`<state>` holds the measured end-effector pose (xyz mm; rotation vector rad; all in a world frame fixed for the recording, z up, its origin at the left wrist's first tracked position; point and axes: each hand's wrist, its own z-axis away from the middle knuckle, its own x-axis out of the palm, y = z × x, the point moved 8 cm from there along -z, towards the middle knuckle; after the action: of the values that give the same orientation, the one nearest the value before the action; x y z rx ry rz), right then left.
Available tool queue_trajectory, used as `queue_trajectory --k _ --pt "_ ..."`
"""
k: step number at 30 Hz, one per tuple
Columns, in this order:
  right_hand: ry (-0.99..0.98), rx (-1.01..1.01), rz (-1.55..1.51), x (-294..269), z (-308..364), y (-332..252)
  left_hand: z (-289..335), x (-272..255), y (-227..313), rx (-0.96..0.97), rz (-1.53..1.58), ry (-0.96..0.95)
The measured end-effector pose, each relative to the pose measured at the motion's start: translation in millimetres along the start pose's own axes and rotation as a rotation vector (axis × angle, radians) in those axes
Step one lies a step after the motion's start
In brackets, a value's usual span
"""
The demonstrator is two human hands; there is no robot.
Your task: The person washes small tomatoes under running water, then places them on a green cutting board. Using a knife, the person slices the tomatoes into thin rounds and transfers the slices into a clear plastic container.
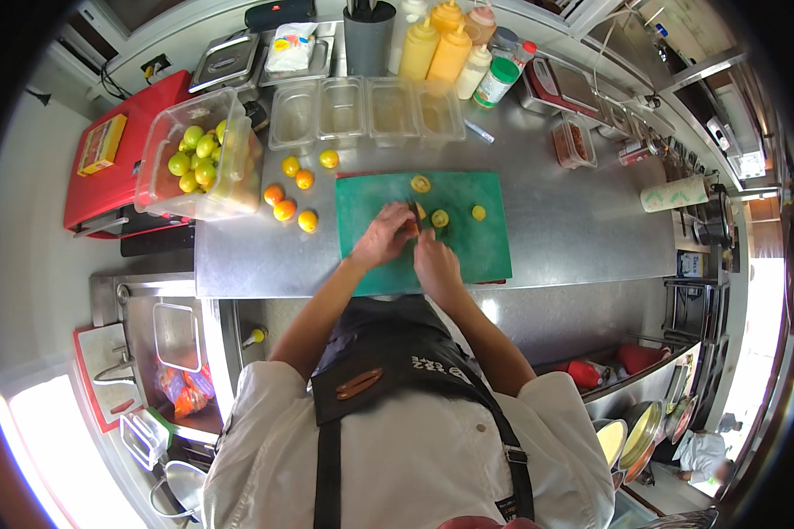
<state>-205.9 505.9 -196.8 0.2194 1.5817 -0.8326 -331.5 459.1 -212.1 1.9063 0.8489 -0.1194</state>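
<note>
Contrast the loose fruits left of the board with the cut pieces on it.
The loose fruits look whole; the cut pieces show exposed insides. The fruits look orange to yellow; the pieces look yellow-green. The fruits rest on the steel counter, the pieces on the green board. Both look roundish.

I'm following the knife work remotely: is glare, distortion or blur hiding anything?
Head view: the bright patch at lower left and right doorway are washed out; head view: fisheye bends edges toward the dark rim; head view: sheen on the steel table, knife too small for fine detail.
</note>
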Motion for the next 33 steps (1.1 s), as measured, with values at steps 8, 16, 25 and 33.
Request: queue_trajectory --k 8,16,25,33 --pt "-0.063 0.030 -0.016 10.2 -19.5 4.6 1.9 2.0 -3.1 -0.078 0.009 -0.078" --pt "-0.350 0.255 0.102 47.2 51.5 37.5 1.0 -4.6 -1.1 -0.089 0.054 0.021" --pt "-0.162 0.146 0.006 25.5 12.8 57.7 -2.2 3.7 -0.3 -0.095 0.062 0.029" --pt "0.116 0.092 0.002 -37.9 53.2 61.9 1.3 -16.4 18.8 -0.314 -0.299 -0.044"
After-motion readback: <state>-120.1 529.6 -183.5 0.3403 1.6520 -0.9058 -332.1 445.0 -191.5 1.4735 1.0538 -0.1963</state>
